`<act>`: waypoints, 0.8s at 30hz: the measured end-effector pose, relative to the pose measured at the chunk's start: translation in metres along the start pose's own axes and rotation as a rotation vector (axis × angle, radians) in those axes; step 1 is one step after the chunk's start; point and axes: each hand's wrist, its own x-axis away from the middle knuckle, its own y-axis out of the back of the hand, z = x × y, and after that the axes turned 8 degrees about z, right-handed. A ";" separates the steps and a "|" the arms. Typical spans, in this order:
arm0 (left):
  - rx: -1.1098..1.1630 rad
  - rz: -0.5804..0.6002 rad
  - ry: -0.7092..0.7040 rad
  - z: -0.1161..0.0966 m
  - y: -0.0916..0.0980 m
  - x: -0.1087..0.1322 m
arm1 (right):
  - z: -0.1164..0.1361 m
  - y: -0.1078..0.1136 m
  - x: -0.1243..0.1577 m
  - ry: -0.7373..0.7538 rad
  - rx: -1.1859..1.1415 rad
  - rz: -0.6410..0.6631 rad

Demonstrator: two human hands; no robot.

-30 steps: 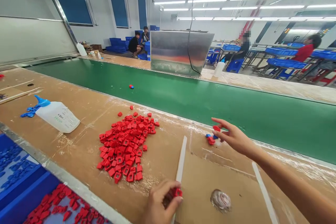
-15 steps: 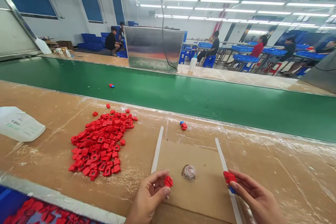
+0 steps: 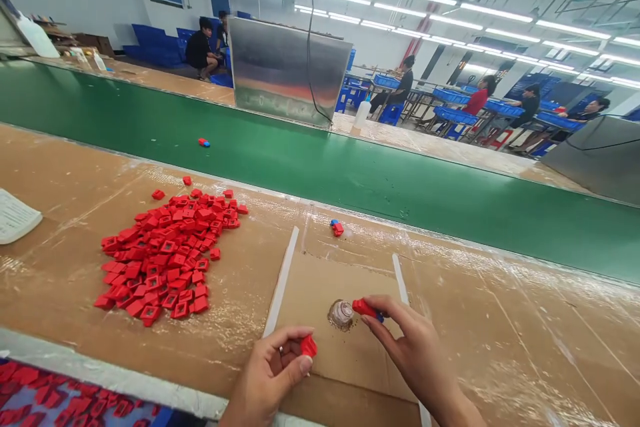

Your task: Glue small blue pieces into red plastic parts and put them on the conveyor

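The right hand (image 3: pixel 413 337) has moved inward, pinching a red-and-blue piece (image 3: pixel 363 308), red end toward the whitish mound (image 3: pixel 342 312) just left of its grip; the left hand (image 3: pixel 270 368) pinches a red block (image 3: pixel 309 345).

I saw one head-worn camera. It looked forward and down, near the left hand (image 3: pixel 270 371) and right hand (image 3: pixel 416 341).

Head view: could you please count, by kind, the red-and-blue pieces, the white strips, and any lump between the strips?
Red-and-blue pieces: 3 (one on the belt, one on the table, one in the right hand)
White strips: 2
Lump: 1
Total: 6
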 end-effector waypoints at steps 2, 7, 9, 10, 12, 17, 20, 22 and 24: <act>-0.003 0.001 -0.001 -0.002 -0.001 0.001 | 0.002 0.000 -0.001 0.038 0.047 0.004; 0.003 0.030 0.028 -0.006 -0.003 0.002 | 0.004 0.000 -0.003 0.076 0.088 0.039; 0.007 0.039 0.035 -0.006 -0.003 0.003 | 0.005 -0.001 -0.004 0.084 0.100 0.044; 0.011 0.043 0.034 -0.006 -0.003 0.003 | 0.006 -0.001 -0.004 0.089 0.106 0.043; 0.017 0.050 0.033 -0.005 -0.003 0.003 | 0.006 -0.002 -0.003 0.093 0.113 0.045; 0.026 0.049 0.040 -0.007 -0.005 0.004 | 0.007 -0.005 -0.001 0.101 0.119 0.041; 0.026 0.051 0.036 -0.009 -0.006 0.004 | 0.006 -0.006 -0.001 0.102 0.128 0.041; 0.033 0.055 0.033 -0.008 -0.006 0.004 | 0.005 -0.006 -0.001 0.102 0.126 0.045; 0.036 0.062 0.023 -0.007 -0.005 0.003 | 0.005 -0.006 -0.001 0.105 0.127 0.049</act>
